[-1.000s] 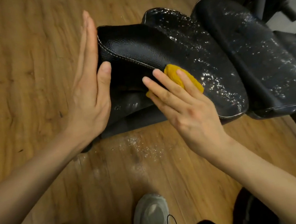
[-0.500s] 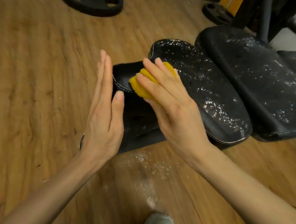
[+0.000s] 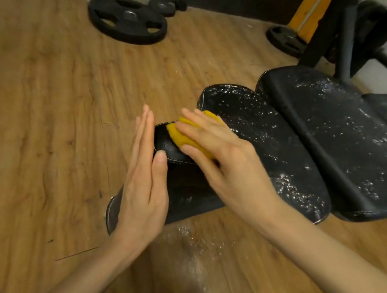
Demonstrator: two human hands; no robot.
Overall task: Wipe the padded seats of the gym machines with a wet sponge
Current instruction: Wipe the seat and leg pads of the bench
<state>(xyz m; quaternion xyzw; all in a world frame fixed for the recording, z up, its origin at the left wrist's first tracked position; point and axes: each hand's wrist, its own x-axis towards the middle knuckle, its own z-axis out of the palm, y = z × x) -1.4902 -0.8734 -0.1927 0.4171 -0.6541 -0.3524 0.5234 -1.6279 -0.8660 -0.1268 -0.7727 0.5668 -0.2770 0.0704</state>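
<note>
A: Where is the sponge [image 3: 188, 136] sitting while you are working?

B: You are pressing it with your right hand [image 3: 220, 158] onto the near-left end of the padded seat [image 3: 271, 143], right at the seat's stitched edge. Your fingers are lying fairly straight over the top of the yellow sponge, with your thumb coming along its near side, so the hand is pushing it down flat.

A: And the other hand?

B: Your left hand [image 3: 142, 187] is standing on edge against the left end of the seat, fingers straight and pressed together, thumb tip touching the black padding. It is holding nothing.

A: What is showing on the seat itself?

B: White flecks of foam or water are glistening across the seat and across the second pad [image 3: 345, 144] lying just right of the seat. More flecks are lying on the wooden floor [image 3: 41, 114] just in front of the seat.

A: Anything else near the seat?

B: A black weight plate [image 3: 129, 19] is lying flat on the floor well beyond the seat, and a dark frame with a yellow beam [image 3: 313, 0] is rising behind the seat's right side.
</note>
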